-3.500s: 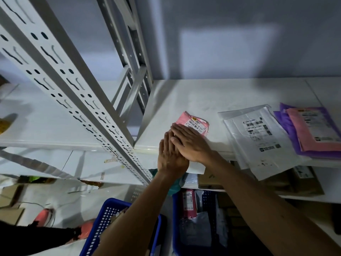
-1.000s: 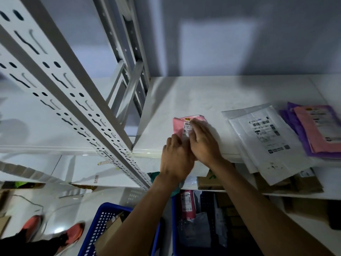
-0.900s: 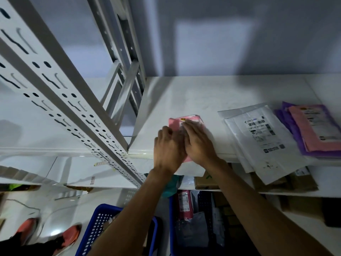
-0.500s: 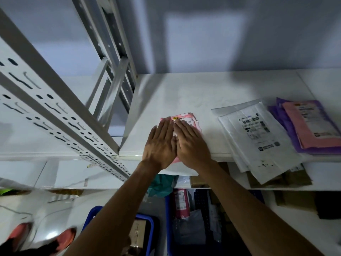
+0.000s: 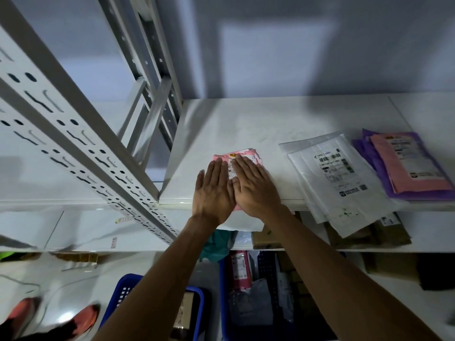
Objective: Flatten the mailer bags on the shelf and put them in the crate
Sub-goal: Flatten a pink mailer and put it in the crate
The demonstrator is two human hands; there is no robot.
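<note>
A small pink mailer bag (image 5: 248, 155) with a white label lies near the front edge of the white shelf (image 5: 258, 119). My left hand (image 5: 213, 193) and my right hand (image 5: 253, 187) lie flat on it side by side, fingers straight, pressing it down. Most of the bag is hidden under them. To the right lie a white mailer bag (image 5: 342, 183), overhanging the shelf edge, and a pink mailer on purple ones (image 5: 406, 166). A blue crate (image 5: 256, 299) with several parcels stands on the floor below.
A perforated grey shelf upright (image 5: 73, 134) slants across the left. A second blue crate (image 5: 128, 289) is at the lower left. Brown boxes (image 5: 369, 235) sit on the lower shelf. Orange shoes (image 5: 81, 318) show at the bottom left.
My hands went from curled fingers working the pink bag to flat palms on it. They have since slid a little forward over the bag.
</note>
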